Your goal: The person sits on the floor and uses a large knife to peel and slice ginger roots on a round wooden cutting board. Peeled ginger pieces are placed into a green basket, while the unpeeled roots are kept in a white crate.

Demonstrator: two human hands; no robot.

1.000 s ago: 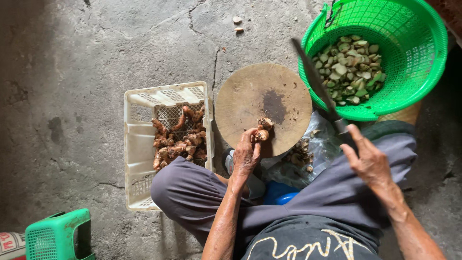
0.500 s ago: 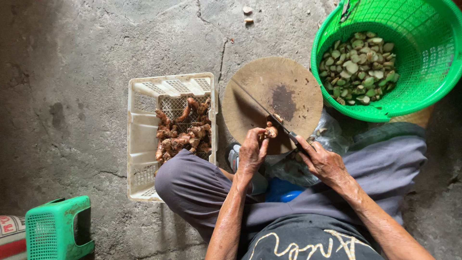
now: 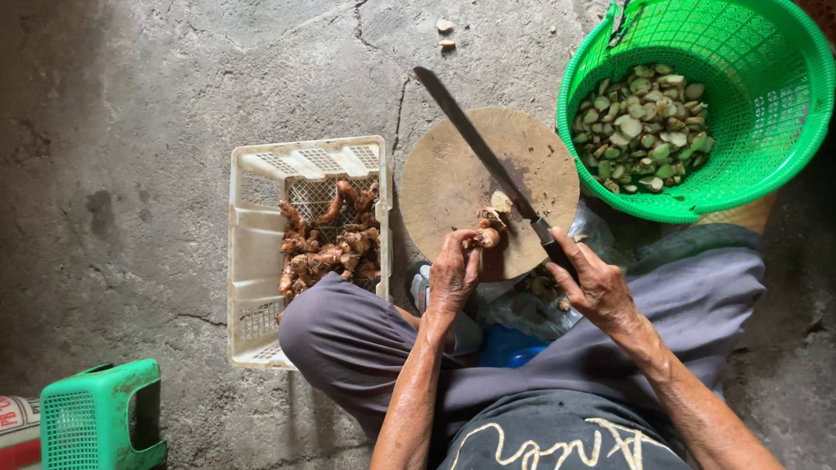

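Since the earlier frames the right hand (image 3: 594,283) has swung in from beside the knee to the near edge of the board (image 3: 453,178), and the knife (image 3: 483,157) that stood up by the basket (image 3: 766,161) now lies slanted across the board, its tip past the far-left rim. The left hand (image 3: 453,277) has stayed at the board's near edge.

The right hand is closed around the knife's dark handle just off the board's near-right rim. The long blade runs from there up and to the left, and its lower part meets the root (image 3: 489,228) on the near part of the board. The left hand pinches that brown, knobbly root between fingertips and thumb and presses it onto the wood; a pale cut face shows on the piece just beyond the fingers.

Left of the board, almost touching it, sits a white crate (image 3: 261,252) with a heap of brown roots (image 3: 326,244) in its right half. Right of the board and farther off stands the green basket, holding pale cut slices (image 3: 644,126). Between the board and the person's lap lies a clear bag (image 3: 522,305) with some pieces on it. Two small scraps (image 3: 445,33) lie on the concrete beyond the board. A green stool (image 3: 100,418) stands well to the left, nearer than the crate.
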